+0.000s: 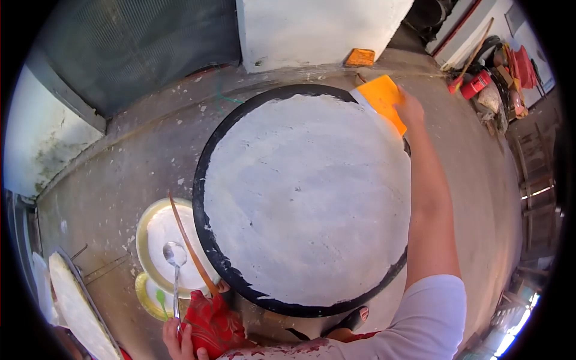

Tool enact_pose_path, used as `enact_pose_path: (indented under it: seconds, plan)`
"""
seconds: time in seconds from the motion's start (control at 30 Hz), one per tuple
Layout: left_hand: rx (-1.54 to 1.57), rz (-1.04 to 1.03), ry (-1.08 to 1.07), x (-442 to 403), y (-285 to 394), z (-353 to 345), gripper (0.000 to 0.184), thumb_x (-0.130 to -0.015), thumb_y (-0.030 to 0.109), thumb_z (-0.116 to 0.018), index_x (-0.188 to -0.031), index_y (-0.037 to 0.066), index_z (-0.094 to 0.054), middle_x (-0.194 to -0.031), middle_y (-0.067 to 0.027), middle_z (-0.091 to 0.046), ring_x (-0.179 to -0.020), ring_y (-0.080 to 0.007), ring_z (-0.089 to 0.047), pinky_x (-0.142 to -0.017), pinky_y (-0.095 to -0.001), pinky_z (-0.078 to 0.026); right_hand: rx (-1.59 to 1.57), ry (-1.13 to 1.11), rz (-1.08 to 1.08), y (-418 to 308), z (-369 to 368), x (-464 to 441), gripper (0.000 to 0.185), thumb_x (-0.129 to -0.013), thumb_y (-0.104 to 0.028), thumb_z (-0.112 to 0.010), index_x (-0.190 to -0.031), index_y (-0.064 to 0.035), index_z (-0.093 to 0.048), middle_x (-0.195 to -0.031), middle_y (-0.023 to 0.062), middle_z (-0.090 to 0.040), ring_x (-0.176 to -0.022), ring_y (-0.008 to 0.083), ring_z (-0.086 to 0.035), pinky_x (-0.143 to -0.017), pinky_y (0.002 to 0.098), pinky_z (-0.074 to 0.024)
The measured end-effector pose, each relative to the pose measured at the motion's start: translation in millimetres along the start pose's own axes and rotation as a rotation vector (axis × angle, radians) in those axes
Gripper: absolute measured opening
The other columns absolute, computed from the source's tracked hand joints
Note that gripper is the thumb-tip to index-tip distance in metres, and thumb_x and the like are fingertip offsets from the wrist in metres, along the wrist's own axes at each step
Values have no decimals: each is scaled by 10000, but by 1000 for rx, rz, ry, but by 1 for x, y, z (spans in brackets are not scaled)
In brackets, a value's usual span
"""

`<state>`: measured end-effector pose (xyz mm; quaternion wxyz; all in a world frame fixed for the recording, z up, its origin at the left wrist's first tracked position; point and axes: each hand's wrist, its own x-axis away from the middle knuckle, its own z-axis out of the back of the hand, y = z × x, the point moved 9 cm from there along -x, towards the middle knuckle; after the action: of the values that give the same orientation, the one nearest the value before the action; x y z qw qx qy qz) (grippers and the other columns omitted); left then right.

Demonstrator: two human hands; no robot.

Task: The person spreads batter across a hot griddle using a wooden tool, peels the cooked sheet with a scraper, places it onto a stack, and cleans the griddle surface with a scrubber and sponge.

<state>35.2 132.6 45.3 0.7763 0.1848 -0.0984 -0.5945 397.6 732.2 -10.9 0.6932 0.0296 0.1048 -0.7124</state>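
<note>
A large round black griddle is coated with a thin white batter layer, leaving a dark ring around it. At its upper right edge, my right hand grips an orange scraper, whose pale edge meets the batter. Down at the lower left, my left hand is closed around the handle of a metal ladle. The ladle's head is over a pale yellow basin of white batter. A thin curved brown stick lies across that basin.
A smaller yellow bowl with a green spoon stands beside the basin. At lower left is a white-covered board. An orange block sits by the white wall; a red container and clutter are at upper right.
</note>
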Motion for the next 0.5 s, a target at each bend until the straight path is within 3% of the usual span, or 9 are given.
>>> enact_pose_path:
  seconds: [0.23,0.5]
  plan:
    - [19,83,2,-5,-6,-1,453,-876,333,-401,-1139,-22,-503,-1213,-221,-419,-1111,-372,-392,-940,-438,-296,-242,-32,587,-220,-21,-13,566,-681,-93,-624,-1200,-267,-482,-1025,131,-577,-941,286,-550,-808,351,-445]
    - [24,90,37,6,-13,5,466,-870,376,-414,-1086,-16,-546,-1183,-206,-450,-1062,-356,-422,-912,-428,-319,-535,-305,1248,-437,-20,149,560,-630,12,-627,-1131,-226,-547,-1040,88,-583,-981,268,-535,-871,351,-419]
